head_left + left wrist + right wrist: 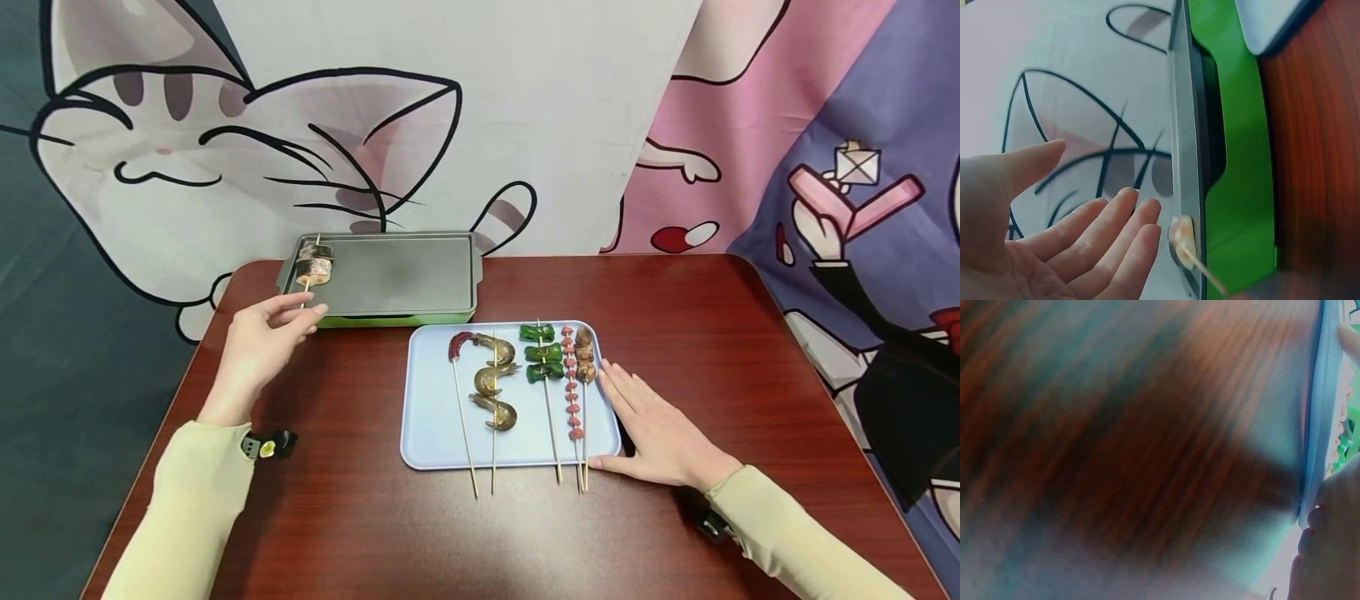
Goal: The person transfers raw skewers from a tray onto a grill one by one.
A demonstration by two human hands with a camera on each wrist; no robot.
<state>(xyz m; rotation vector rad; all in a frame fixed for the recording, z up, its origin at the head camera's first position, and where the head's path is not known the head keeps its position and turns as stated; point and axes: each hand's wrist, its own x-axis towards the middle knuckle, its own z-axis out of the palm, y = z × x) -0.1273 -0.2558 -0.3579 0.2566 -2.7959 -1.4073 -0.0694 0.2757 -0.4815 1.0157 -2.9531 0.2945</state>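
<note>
My left hand point(262, 346) hovers at the front left corner of the grey grill plate point(405, 275). Its thumb and fingers are spread apart and hold nothing in the left wrist view. A skewer with chunky dark-and-pale pieces point(313, 263) lies at the plate's left end, its stick pointing toward that hand. At the right rim of the light blue tray point(438, 425), my right hand point(667, 433) rests with straight fingers along the edge. The tray bears a shrimp skewer point(491, 381), a green pepper skewer point(543, 354), and a small pink-piece skewer point(572, 392).
Also on the tray are a brown ball skewer point(585, 354) and a dark red tentacle skewer point(457, 343). Several sticks overhang its front rim. The grill's green base point(405, 320) stands at the back of the reddish-brown table point(337, 500), before a cartoon-printed cloth point(562, 125).
</note>
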